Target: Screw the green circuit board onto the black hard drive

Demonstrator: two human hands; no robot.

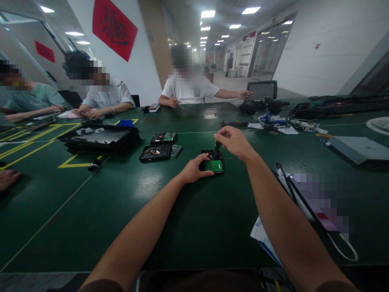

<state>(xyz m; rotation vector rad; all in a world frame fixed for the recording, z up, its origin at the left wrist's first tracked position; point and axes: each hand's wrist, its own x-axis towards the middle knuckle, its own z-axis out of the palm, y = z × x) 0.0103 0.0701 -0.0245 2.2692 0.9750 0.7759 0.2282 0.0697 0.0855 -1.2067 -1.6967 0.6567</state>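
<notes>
A hard drive (pixel 216 166) with a green circuit board on its upper side lies on the dark green table in front of me. My left hand (pixel 196 168) grips its left side, with the thumb along the near edge and the fingers over the far left part. Above the drive, my right hand (pixel 232 141) pinches the handle of a small screwdriver (pixel 216 145). The screwdriver stands nearly upright, its shaft pointing down at the drive; the exact tip contact is too small to tell. A few tiny bits, perhaps screws, lie right of the drive.
Left of the drive lie two more hard drives (pixel 155 152) and a loose circuit board (pixel 176 151). Further left is a black tray (pixel 99 136). A grey metal box (pixel 360 148) and a phone-like device (pixel 314 198) lie to the right. Several people sit across the table.
</notes>
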